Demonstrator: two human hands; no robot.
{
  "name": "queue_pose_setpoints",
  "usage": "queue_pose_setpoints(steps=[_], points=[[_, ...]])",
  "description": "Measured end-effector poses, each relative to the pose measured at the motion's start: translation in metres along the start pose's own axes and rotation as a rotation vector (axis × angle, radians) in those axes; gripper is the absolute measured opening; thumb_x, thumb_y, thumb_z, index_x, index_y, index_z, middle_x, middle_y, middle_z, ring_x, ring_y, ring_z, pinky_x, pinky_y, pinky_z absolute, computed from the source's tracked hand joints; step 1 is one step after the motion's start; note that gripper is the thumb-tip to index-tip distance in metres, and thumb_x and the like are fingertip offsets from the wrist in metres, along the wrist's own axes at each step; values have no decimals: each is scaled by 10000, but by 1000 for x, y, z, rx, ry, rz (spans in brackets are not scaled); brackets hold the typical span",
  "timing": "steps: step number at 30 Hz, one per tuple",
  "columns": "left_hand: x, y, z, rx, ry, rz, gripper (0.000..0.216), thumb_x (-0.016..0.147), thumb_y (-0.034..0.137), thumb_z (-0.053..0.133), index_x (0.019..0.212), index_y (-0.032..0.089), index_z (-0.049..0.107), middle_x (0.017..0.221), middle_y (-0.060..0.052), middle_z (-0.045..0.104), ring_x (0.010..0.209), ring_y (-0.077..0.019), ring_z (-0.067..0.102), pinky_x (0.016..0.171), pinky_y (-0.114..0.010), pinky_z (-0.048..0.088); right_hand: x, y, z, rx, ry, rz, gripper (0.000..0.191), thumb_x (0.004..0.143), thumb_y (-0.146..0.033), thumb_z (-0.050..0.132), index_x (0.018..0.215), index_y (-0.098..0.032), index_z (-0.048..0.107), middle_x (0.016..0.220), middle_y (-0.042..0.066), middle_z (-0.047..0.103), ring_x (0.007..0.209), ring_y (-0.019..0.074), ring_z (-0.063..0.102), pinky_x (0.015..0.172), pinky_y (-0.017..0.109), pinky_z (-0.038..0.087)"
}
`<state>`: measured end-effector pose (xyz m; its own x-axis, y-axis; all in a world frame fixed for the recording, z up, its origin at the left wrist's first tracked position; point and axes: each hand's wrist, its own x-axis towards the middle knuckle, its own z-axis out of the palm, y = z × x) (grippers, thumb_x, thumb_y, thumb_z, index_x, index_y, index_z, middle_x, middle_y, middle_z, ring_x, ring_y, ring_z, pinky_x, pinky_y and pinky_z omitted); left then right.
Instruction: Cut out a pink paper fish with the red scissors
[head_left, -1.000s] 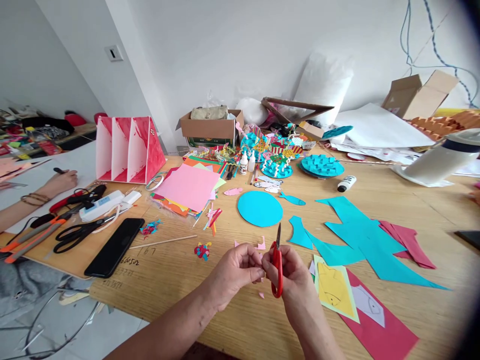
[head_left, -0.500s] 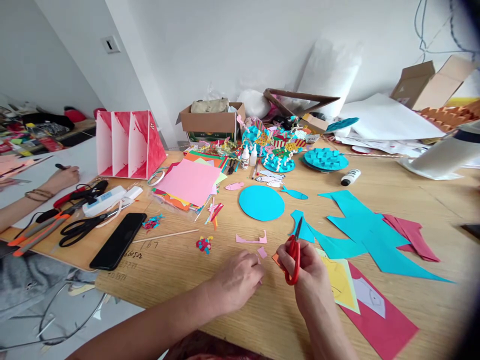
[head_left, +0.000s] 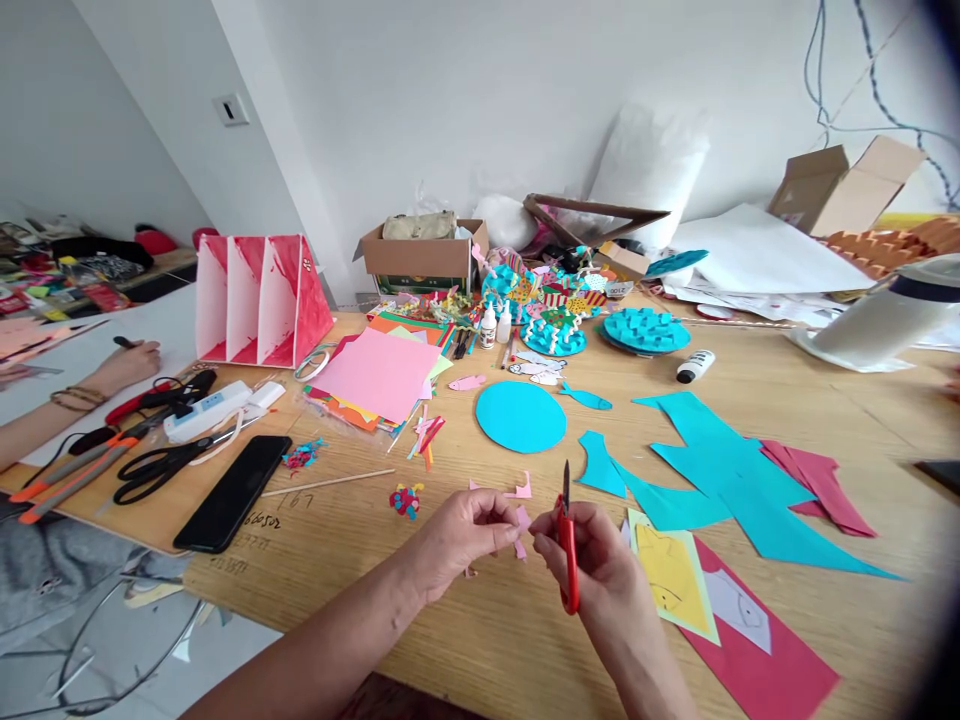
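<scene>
Red-handled scissors (head_left: 570, 560) stand blades up in my right hand (head_left: 600, 570), which is closed around the handles. My left hand (head_left: 472, 540) faces it, thumb and fingers pinched together; what is between them, if anything, I cannot make out. Small pink paper scraps (head_left: 523, 487) lie behind and between the hands. Right of my right hand, a yellow paper sheet with drawn lines (head_left: 667, 570) rests on pale green paper. Beyond the hands are a blue paper circle (head_left: 521, 416), a blue paper fish (head_left: 589, 398) and a pink paper fish (head_left: 467, 383).
Blue paper offcuts (head_left: 720, 470) and red paper (head_left: 765, 640) lie at the right. A phone (head_left: 232, 495), black scissors (head_left: 161, 465) and coloured paper sheets (head_left: 379, 370) are at the left. Another person's hand (head_left: 131, 368) holds a dark pen. Glue bottles (head_left: 487, 327) stand behind.
My left hand has lifted from the tabletop and come closer to my right. My right hand, still holding the scissors, has shifted left and slightly lower in view. The camera view has shifted slightly.
</scene>
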<state>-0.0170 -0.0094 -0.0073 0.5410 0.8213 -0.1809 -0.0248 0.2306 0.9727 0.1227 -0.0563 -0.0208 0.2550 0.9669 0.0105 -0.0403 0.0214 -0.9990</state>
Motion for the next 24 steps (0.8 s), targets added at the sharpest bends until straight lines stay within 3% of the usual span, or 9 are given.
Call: queue_pose_setpoints(steps=[6,13,15,18,20,22,24], points=[[-2,4,4,-48,4,-14,152,679,257,630,636,143,539,629,13,545,620,-105,465,607,-222,322,-1,-2,4,-2,-8,-6,249,642,-357,720,748,-215,545,707,8,629,616,163,579,577,279,452],[-1,1,5,33,-13,0,106,692,229,573,650,149,519,626,24,517,586,-90,427,576,-212,322,0,6,1,-122,-85,-9,219,686,-308,683,718,-217,486,629,-29,546,559,134,488,505,238,392],[-2,-1,5,184,27,71,57,704,179,541,654,158,521,655,17,538,606,-100,457,594,-218,347,0,7,0,-161,-114,-29,191,715,-293,652,728,-218,477,629,-29,528,559,133,482,503,237,395],[-5,-3,6,463,135,322,87,716,104,495,685,172,540,728,-9,570,714,-131,503,681,-240,373,-2,8,-1,-246,-106,-90,127,759,-276,583,753,-221,469,643,-19,524,573,142,500,511,245,418],[-8,-4,6,527,201,404,72,737,123,497,718,175,542,727,-13,564,719,-135,500,687,-244,370,-4,8,-3,-345,-72,-154,74,775,-246,539,778,-224,468,657,-9,539,586,151,516,518,252,433],[-10,-3,5,437,182,311,95,790,224,483,733,169,536,650,3,526,613,-115,466,593,-229,356,-5,8,-4,-471,-30,-241,56,771,-201,509,806,-225,471,659,0,556,589,158,527,509,253,440],[-10,-3,5,240,81,135,266,833,359,421,695,157,524,550,26,451,501,-94,394,485,-215,304,-7,6,-6,-584,-15,-354,100,754,-154,486,819,-227,465,658,6,571,586,164,538,492,247,441]])
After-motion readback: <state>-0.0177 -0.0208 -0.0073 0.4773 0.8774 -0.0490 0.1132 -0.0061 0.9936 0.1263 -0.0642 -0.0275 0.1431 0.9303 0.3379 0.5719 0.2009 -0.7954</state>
